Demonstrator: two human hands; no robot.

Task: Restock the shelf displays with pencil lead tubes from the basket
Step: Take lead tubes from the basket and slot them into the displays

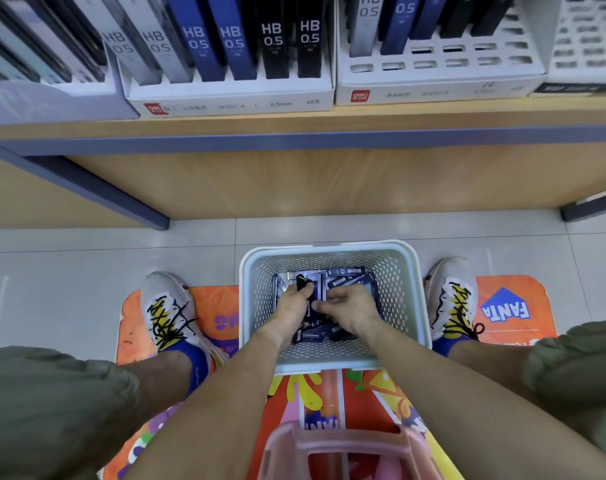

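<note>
Reaching into the pale perforated basket [332,251] on the floor: both hands. Left hand [292,308] is curling its fingers [306,289] round a dark pencil lead tube [303,280]. Right hand [351,308] is pinching a dark blue tube [318,292] just beside the left fingers. Loose lead tubes [346,274] are lying heaped beneath and beyond both sets of fingers. Well beyond the fingers, white display boxes [232,95] are standing on the wooden shelf [294,128], holding upright HB 0.5 tubes [272,46].
</note>
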